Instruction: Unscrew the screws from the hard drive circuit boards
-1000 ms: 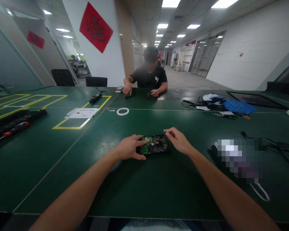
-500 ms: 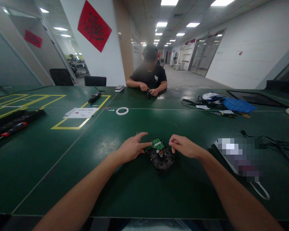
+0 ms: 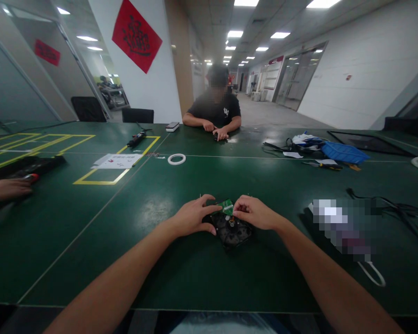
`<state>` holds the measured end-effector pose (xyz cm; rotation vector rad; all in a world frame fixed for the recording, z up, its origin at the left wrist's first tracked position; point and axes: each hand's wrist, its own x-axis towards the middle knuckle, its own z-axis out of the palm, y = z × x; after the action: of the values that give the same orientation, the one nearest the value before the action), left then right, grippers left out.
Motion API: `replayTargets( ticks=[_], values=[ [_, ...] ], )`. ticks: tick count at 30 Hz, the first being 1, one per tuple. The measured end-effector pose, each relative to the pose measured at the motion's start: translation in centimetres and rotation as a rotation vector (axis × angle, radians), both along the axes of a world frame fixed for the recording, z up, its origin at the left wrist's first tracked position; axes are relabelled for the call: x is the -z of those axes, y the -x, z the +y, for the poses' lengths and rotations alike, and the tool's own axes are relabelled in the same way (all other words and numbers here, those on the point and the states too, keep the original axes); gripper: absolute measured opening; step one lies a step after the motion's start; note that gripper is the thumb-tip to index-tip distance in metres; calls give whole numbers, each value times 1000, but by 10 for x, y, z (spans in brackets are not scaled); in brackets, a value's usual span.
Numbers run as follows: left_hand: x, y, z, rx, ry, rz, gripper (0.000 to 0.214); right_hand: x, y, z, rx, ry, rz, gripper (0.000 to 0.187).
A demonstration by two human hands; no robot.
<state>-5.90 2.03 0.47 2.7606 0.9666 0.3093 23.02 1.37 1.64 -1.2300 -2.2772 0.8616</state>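
In front of me on the green table lies a black hard drive (image 3: 232, 235), turned corner toward me, with a green circuit board (image 3: 227, 207) at its far end. My left hand (image 3: 194, 216) grips the drive from its left side, index finger over the board and thumb at the near-left edge. From the right, my right hand (image 3: 253, 212) reaches over the board with thumb and fingers pinched together at its right side. Whatever lies in that pinch is too small or hidden to make out.
A person (image 3: 216, 109) sits across the table, holding a small dark object. At far left, another person's hand (image 3: 10, 189) is on a red-and-black screwdriver (image 3: 32, 177). A white tape roll (image 3: 176, 159), blue tray (image 3: 344, 151), tools and a blurred white-edged device (image 3: 341, 229) lie around.
My right hand has moved left from beside the drive onto the circuit board. My left thumb has come out against the drive's edge. Another person's hand has appeared at far left.
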Motion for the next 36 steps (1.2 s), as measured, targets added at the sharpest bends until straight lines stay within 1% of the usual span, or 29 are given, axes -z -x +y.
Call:
replayTargets(
  ticks=[4, 10, 17, 30, 33, 36],
  values=[
    [1, 0, 1, 8, 13, -14, 75, 3, 4, 1, 34, 0, -3, 19],
    [-2, -1, 0, 8, 39, -27, 75, 7, 5, 1, 92, 10, 30, 18],
    [-2, -1, 1, 15, 40, -42, 74, 4, 0, 2, 54, 16, 10, 20],
    [-2, -2, 1, 10, 44, -50, 74, 7, 2, 2, 72, 19, 20, 16],
    [-3, -2, 0, 8, 46, -48, 73, 11, 4, 3, 93, 83, 89, 15],
    [-3, -2, 0, 12, 39, -38, 73, 16, 6, 3, 130, 217, 202, 16]
  ],
)
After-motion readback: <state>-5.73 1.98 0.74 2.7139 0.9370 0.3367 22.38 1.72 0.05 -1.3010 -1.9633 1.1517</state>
